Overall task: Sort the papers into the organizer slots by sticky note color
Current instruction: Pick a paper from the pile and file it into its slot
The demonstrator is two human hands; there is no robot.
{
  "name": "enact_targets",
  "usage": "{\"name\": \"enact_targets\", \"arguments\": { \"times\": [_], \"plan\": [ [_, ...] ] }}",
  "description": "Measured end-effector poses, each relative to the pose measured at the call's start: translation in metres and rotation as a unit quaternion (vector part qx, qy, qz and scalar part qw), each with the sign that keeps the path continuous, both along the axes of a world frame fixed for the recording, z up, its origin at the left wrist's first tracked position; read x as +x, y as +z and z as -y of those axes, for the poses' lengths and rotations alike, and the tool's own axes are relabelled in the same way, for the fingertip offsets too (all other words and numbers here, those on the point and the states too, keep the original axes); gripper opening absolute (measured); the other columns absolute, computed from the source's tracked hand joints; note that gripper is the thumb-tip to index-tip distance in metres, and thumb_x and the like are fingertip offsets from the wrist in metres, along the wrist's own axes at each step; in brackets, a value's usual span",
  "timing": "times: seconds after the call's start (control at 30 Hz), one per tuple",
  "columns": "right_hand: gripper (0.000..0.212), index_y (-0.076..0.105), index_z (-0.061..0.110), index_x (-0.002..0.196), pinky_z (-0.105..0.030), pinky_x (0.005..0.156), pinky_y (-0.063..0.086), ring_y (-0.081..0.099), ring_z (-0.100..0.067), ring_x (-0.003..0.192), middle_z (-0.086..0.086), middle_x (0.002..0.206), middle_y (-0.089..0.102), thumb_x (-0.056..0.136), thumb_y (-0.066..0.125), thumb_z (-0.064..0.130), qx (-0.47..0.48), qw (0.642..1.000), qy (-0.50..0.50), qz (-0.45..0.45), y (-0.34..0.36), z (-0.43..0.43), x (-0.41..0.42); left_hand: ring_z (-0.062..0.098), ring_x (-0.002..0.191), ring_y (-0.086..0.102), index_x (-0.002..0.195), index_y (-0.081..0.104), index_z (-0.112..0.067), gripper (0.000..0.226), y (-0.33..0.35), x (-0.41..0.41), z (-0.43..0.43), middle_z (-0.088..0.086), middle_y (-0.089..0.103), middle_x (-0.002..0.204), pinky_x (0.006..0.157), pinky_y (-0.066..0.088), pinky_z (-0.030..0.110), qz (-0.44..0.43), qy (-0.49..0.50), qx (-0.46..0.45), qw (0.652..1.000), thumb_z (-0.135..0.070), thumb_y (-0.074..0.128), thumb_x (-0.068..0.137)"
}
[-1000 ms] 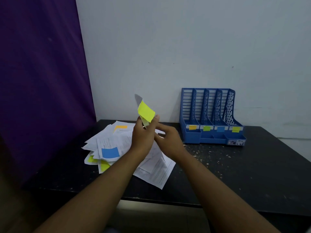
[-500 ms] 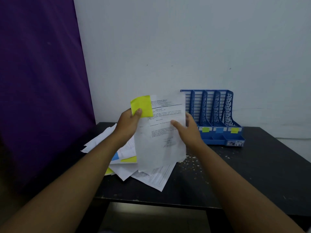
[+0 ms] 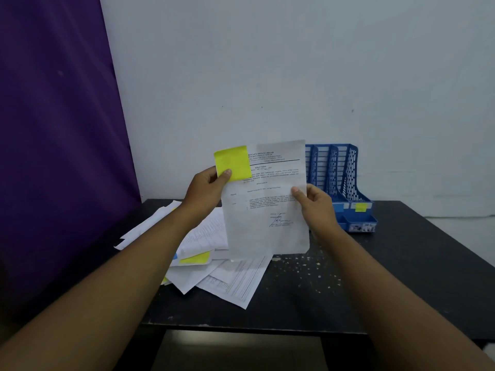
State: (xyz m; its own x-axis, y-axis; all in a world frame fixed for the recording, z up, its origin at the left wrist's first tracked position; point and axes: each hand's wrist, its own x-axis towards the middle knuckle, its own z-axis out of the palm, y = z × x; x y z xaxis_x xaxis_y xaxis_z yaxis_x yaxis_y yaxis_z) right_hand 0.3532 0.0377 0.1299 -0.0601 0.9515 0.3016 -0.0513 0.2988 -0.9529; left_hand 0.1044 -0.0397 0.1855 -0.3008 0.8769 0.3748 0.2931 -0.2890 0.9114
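Room: a pale wall at the back, a purple curtain on the left, and a black worktop with pale specks below.
Organizer: the blue organizer stands at the back of the worktop against the wall, right of centre. I see upright slots with lattice walls. Its left part is hidden behind the sheet I hold.
Slot tags: a blue tag and a yellow tag sit side by side on the front lip, the yellow one at the right end.
Slot contents: from this angle I make out only the lattice walls.
Pile: loose printed papers lie fanned and overlapping on the left of the worktop. One carries a yellow note.
Sheet: the printed paper is held up above the worktop, between the pile and the organizer. Its printed face is toward me, its long axis near vertical, the letterhead on top and the signature low.
Sticky note: the yellow sticky note sits at the sheet's top left corner and juts past the left edge.
Left grip: the left grip pinches the sheet at the note, thumb on the note's lower edge, fingers behind.
Right grip: the right grip pinches the right edge at mid-height, thumb in front, fingers curled behind.
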Motion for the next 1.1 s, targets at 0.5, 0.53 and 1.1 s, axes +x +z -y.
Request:
{"name": "enact_targets", "arguments": {
  "times": [0.5, 0.53, 1.1],
  "plan": [
    [0.064, 0.053, 0.033, 0.149, -0.040, 0.109, 0.049, 0.051, -0.014, 0.131, 0.008, 0.142, 0.054, 0.090, 0.075, 0.047, 0.117, 0.952, -0.243, 0.144, -0.013, -0.044, 0.115, 0.027, 0.061, 0.078, 0.102, 0.065, 0.008, 0.037, 0.058, 0.129, -0.083, 0.029, 0.076, 0.083, 0.057, 0.064, 0.029, -0.022, -0.091, -0.080, 0.992, -0.029, 0.061, 0.107],
    [0.064, 0.055, 0.034, 0.149, -0.041, 0.114, 0.045, 0.046, -0.014, 0.137, 0.007, 0.147, 0.051, 0.090, 0.072, 0.054, 0.129, 0.941, -0.263, 0.171, -0.017, -0.046, 0.120, 0.027, 0.062, 0.078, 0.097, 0.064, 0.005, 0.035, 0.060, 0.142, -0.090, 0.028, 0.076, 0.084, 0.056, 0.064, 0.029, -0.006, -0.089, -0.080, 0.993, -0.027, 0.060, 0.107],
    [0.021, 0.080, 0.014, 0.104, -0.030, 0.059, 0.056, 0.065, -0.007, 0.066, 0.004, 0.077, 0.072, 0.104, 0.061, 0.022, 0.175, 0.915, -0.290, 0.219, -0.042, -0.137, 0.160, 0.037, 0.077, 0.080, 0.110, 0.061, 0.001, 0.028, 0.094, 0.256, -0.198, 0.023, 0.072, 0.100, 0.064, 0.066, 0.036, 0.086, -0.131, -0.016, 0.987, -0.024, 0.049, 0.111]
  ]
}}
